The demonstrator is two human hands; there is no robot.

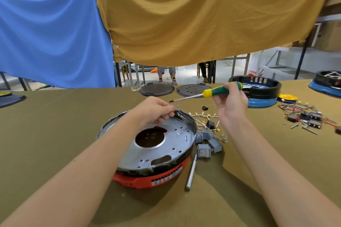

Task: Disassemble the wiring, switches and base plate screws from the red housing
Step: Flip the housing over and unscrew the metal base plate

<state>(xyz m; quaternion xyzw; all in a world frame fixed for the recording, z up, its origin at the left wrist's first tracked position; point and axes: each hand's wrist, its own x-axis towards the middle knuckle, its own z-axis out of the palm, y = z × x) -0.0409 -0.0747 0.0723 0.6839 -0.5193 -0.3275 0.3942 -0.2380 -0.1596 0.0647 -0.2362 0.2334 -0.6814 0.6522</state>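
Red housing [147,178] sits upside down on the desk [55,125], close in front of the person, with its silver base plate [162,145] facing up and a band of black tape [186,118] around the rim.

Left hand [155,110]: fingers curled, pinching something thin at the far rim of the plate. It looks like the tape edge or a fine wire; too small to tell which.

Right hand [230,103]: raised above and to the right of the housing, gripping a screwdriver [208,94] by its green and yellow handle. The shaft lies nearly level, tip pointing left toward the left hand's fingertips and stopping just short of them, above the rim rather than on the plate.

Judgement: the key relation is tip to pinch point. The screwdriver's long axis already aims at the spot the left hand holds, so the right hand is placed to pry or lift there while the left steadies.

Already out, lying just right of the housing: grey switches [206,143], pale wires [204,116] with brass terminals, a few small screws [224,137]. A metal rod [191,173] lies beside the front right of the housing.

Surface: olive cloth over the desk, wrinkled near the right arm.

Room: blue sheet [55,33] and mustard sheet [203,14] hang behind; a black and blue housing [260,92], two dark round plates [156,89] and a second pile of wires and switches [306,116] lie farther back.
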